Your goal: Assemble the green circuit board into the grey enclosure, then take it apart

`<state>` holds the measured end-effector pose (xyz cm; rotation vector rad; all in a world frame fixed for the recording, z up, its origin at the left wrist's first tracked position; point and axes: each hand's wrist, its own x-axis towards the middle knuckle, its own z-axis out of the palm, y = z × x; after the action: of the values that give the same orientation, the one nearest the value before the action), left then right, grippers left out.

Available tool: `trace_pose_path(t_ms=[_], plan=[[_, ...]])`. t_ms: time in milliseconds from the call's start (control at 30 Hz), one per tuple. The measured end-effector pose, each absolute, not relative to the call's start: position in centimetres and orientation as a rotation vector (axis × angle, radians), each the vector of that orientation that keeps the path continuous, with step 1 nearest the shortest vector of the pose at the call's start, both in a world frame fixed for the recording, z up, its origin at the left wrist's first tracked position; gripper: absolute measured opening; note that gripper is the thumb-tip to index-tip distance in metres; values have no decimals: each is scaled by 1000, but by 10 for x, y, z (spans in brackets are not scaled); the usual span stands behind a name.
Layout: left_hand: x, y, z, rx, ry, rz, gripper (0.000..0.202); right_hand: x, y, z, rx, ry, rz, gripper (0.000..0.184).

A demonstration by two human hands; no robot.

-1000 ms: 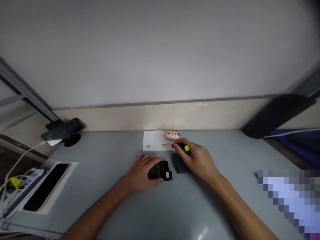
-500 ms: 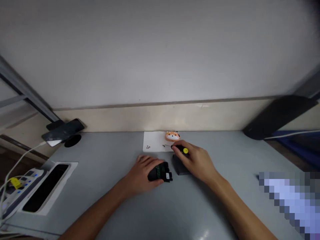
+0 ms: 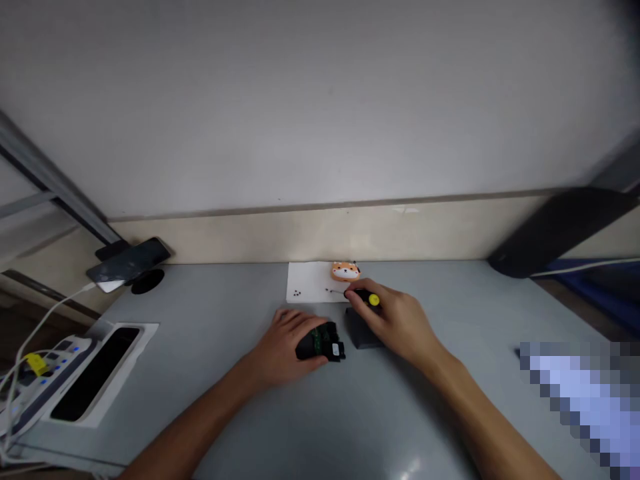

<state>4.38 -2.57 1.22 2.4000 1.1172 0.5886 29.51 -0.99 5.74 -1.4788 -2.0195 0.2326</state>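
My left hand is wrapped round a black electronic device that lies on the grey table, its green circuit board partly showing. In my right hand is a screwdriver with a dark handle and a yellow end cap. Its thin shaft points left over a sheet of white paper, with the tip near small dark screws. Several more tiny screws lie at the paper's left side. A dark flat piece rests below my right hand, partly covered by it.
An orange-and-white animal-faced case sits at the paper's back right. To the left are a phone on a stand, another phone and a power strip with cables. A black cylindrical object stands at the back right.
My right hand and the screwdriver have shifted very slightly to the right, with the tip still near the screws. My left hand stays on the device.
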Motion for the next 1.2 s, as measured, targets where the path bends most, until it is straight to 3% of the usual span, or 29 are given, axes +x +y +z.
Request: trace_pose_path(t_ms=[300, 600, 867, 1200], plan=[[44, -31, 19, 2426, 1104, 579, 60, 300, -13, 67, -1427, -1801, 382, 35], [37, -26, 6, 2449, 1287, 1100, 24, 292, -24, 71, -1222, -1766, 599, 35], [38, -27, 12, 2552, 1248, 1184, 5, 282, -32, 72, -1145, -1797, 661, 33], [30, -23, 14, 2855, 1268, 1087, 6, 279, -31, 72, -1152, -1847, 651, 31]])
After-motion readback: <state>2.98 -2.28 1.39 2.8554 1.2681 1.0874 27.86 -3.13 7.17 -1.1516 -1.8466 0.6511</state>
